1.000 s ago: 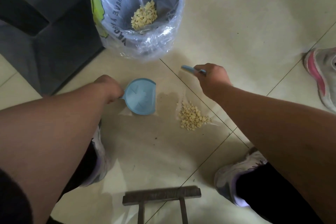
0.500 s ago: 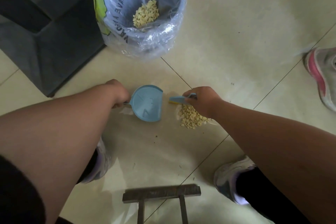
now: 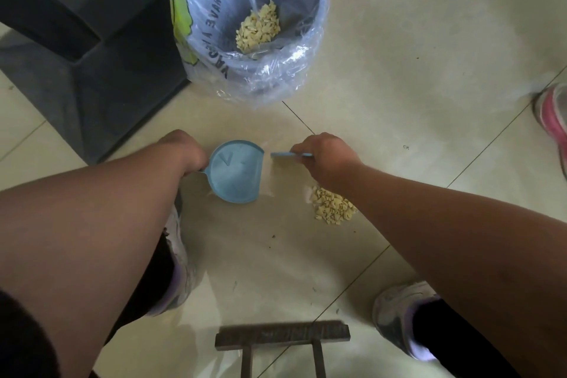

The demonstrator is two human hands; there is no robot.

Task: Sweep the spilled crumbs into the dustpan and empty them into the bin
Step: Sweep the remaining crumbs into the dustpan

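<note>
A: Crumbs (image 3: 333,206) sit in a pile on the floor (image 3: 429,55), just right of the dustpan (image 3: 237,172), not touching it. Pan looks empty. More crumbs already in the bin (image 3: 245,24).

B: Hands?

A: My left hand (image 3: 184,152) grips the dustpan handle, fingers clenched round it. My right hand (image 3: 325,155) grasps the little blue brush (image 3: 283,155), held above the pile, by the pan's lip.

B: Risks?

A: There's a gap between pan and pile. Sweep too hard and crumbs scatter past the lip, or slip under it if the pan tilts up.
</note>
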